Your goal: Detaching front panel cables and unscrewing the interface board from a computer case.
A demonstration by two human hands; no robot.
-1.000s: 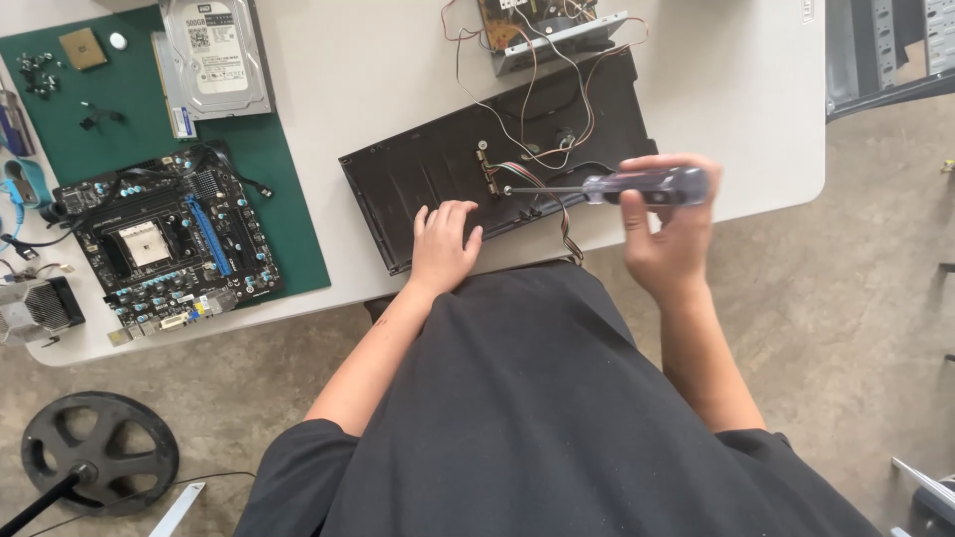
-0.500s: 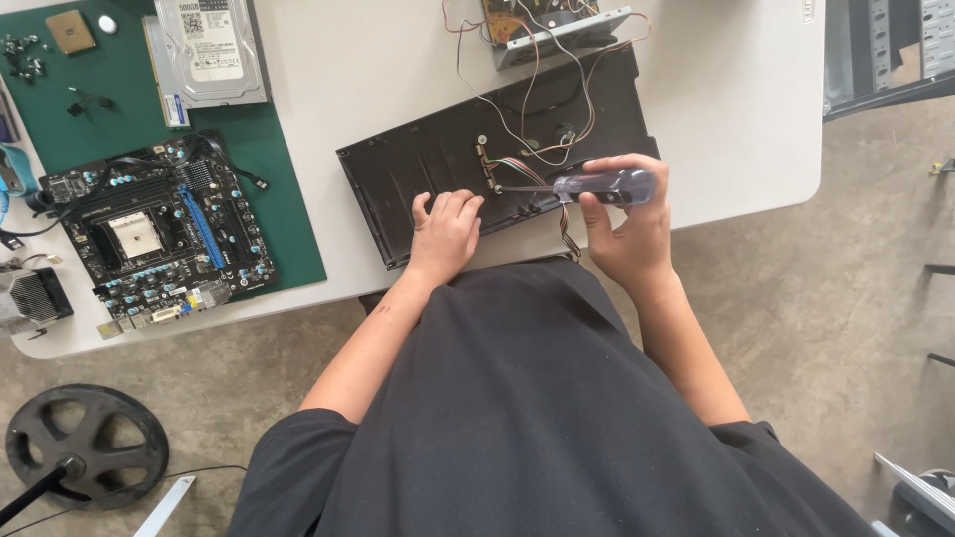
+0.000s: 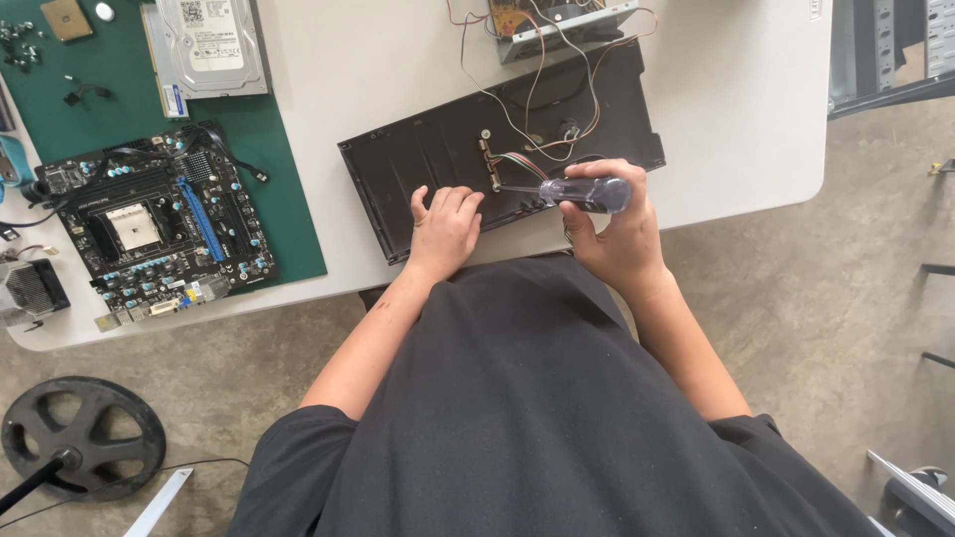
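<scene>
Head view looks straight down on the person and a white table [image 3: 736, 109]. The right hand [image 3: 612, 234] is closed around the clear handle of a screwdriver [image 3: 572, 192]; its shaft lies almost flat and points left, with the tip at a small bracket [image 3: 490, 164] on the black panel [image 3: 438, 159]. The left hand [image 3: 445, 227] rests flat on the near part of the same panel, the fingers loosely together and slightly bent, holding nothing. The two hands are near each other but do not touch.

The panel lies tilted on the table, and its near corner comes close to the table edge in front of the person. Thin coloured wires [image 3: 527, 99] run from the bracket up to a metal box [image 3: 557, 15], which is cut off by the top of the picture. To the right of the panel the table is bare up to its edge.

On the left lies a green mat [image 3: 288, 169] with a motherboard [image 3: 154, 229] and a hard drive [image 3: 209, 45]. The person's dark shirt hides the table edge below the hands. Whether the tip sits in a screw is too small to tell.
</scene>
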